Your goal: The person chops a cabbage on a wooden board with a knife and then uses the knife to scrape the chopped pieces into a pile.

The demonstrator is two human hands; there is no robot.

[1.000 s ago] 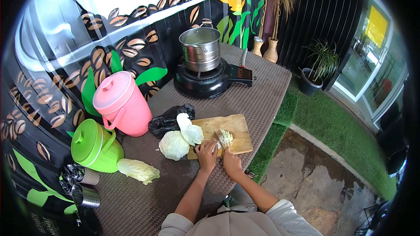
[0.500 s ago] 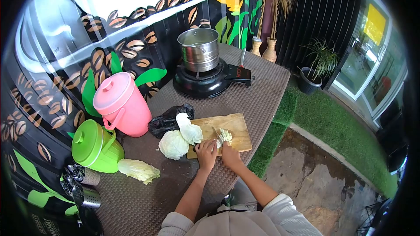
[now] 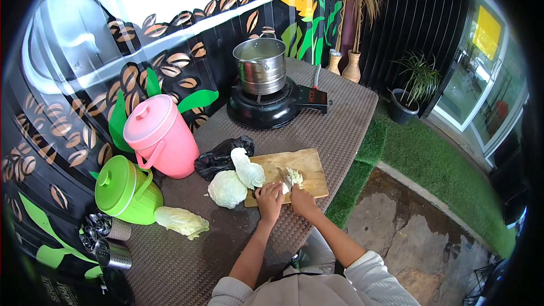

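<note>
My right hand (image 3: 304,200) is closed around the handle of a knife (image 3: 283,175), its blade pointing away from me over the wooden cutting board (image 3: 310,162). Beside the blade, my left hand (image 3: 268,198) presses its fingers onto a small pale piece of cabbage (image 3: 285,188). A little heap of shredded cabbage (image 3: 294,178) lies just right of the knife. On the board's left edge rests a loose cabbage leaf (image 3: 247,170), touching a round cabbage head (image 3: 226,189) on the table. The knife handle is mostly hidden by my fingers.
Behind the board lies a black plastic bag (image 3: 221,157). A steel pot (image 3: 260,68) stands on a black portable stove (image 3: 263,107). Pink (image 3: 164,141) and green (image 3: 127,192) lidded jugs, an elongated cabbage (image 3: 182,221) and a steel cutlery holder (image 3: 116,255) line the table's left.
The whole view has shifted slightly. Both hands stay at the board, the left on the cabbage piece and the right on the knife, with little visible movement.
</note>
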